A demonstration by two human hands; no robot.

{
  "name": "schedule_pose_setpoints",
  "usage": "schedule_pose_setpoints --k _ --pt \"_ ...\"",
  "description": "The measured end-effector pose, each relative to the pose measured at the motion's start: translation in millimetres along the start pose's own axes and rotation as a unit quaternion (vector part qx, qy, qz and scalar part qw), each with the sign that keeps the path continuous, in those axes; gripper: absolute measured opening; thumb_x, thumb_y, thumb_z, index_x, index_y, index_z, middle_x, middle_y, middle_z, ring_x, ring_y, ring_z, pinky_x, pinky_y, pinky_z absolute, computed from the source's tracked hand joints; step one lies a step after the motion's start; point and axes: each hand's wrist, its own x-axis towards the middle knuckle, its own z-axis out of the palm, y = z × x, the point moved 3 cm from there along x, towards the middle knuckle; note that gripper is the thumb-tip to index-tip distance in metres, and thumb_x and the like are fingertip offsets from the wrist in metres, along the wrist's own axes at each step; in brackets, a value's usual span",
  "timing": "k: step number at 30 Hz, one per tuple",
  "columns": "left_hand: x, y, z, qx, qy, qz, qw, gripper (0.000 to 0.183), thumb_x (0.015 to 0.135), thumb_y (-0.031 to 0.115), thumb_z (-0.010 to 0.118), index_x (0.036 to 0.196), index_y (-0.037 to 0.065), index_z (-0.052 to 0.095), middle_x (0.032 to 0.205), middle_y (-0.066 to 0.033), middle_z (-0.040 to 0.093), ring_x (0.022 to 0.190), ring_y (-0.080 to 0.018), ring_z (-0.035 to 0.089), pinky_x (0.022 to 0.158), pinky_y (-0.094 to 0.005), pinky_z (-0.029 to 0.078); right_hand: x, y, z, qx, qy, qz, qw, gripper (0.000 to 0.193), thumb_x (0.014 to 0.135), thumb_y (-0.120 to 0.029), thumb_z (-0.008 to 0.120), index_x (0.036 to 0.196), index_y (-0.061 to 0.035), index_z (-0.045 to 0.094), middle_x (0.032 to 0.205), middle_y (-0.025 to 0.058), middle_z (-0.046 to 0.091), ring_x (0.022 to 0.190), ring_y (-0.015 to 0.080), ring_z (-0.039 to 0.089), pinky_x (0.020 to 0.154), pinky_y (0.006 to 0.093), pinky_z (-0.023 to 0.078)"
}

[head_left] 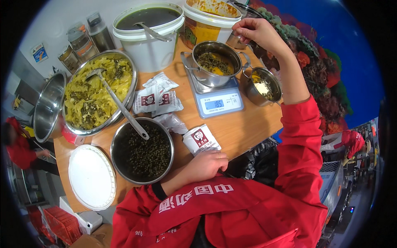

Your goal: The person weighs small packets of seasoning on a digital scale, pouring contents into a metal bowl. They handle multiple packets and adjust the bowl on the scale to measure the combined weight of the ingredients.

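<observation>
At the far side, beside the yellow bucket's [209, 32] rim, right hand [259, 35] raised high, thumb and forefinger tips pinched together; too small to tell whether on anything. At the near table edge, left hand [205, 166] low, fingers curled in, impossible to tell whether around something; just beyond, a white packet [202, 139] with a dark red label.

Between the hands, bare wooden table [260, 128], open room reaching to the right edge. Below the raised wrist, near that edge, a small steel pot [253, 94] of dark grains and white powder. Just left, on a flat scale [221, 103] with a lit display, a two-handled steel pot [211, 80], round and shiny, with dark grains and something orange-yellow inside.

Leftward, little space: crinkled packets [167, 103] in a heap, then a round bowl [122, 169] of pebbly dark green grains. Across its rim, the handle of a ladle [118, 101], head resting in a wide basin [131, 93] of wet, yellow-green leaves. At the left edge, a smooth white lid [91, 175]. Behind, a white plastic bucket [151, 53] of dark liquid.
</observation>
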Motion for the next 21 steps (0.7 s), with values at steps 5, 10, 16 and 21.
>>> schedule_pose_setpoints --k 5,10,16,21 --pt "-0.3 -0.9 1.2 -0.009 0.000 -0.004 1.000 0.009 0.065 0.001 0.056 0.070 0.008 0.055 0.075 -0.0052 0.056 0.076 -0.0268 0.055 0.066 -0.0366 0.045 1.1 4.1 0.7 0.017 0.013 0.000 1.000 0.015 0.090 -0.008 0.057 0.099 -0.0004 0.065 0.082 0.0035 0.065 0.067 0.0071 0.059 0.066 0.0218 0.052" --pt "-0.4 0.1 0.5 -0.013 0.001 -0.006 1.000 0.010 0.065 0.000 0.056 0.070 0.008 0.054 0.076 -0.0053 0.056 0.076 -0.0268 0.056 0.066 -0.0362 0.045 5.6 15.4 17.1 0.071 0.009 0.016 0.997 0.017 0.089 -0.010 0.059 0.102 0.0007 0.063 0.080 0.0010 0.063 0.070 0.0065 0.058 0.066 0.0206 0.050" --pt "-2.9 -5.4 3.2 -0.023 0.011 0.016 1.000 0.008 0.065 0.002 0.055 0.070 0.009 0.054 0.074 -0.0054 0.055 0.077 -0.0267 0.056 0.065 -0.0368 0.045 -10.3 -16.3 32.2 -0.133 0.072 0.013 0.988 0.017 0.086 -0.011 0.061 0.098 0.0010 0.063 0.082 0.0038 0.065 0.074 0.0095 0.059 0.067 0.0248 0.049" --pt "-3.4 -9.7 8.0 -0.023 0.036 0.004 0.999 0.003 0.068 0.008 0.053 0.065 0.010 0.054 0.072 -0.0059 0.055 0.075 -0.0271 0.057 0.063 -0.0372 0.045 -93.4 -111.0 95.2 0.080 -0.125 -0.150 0.978 0.010 0.085 -0.010 0.061 0.090 -0.0020 0.064 0.075 0.0039 0.062 0.065 0.0127 0.056 0.059 0.0249 0.046"
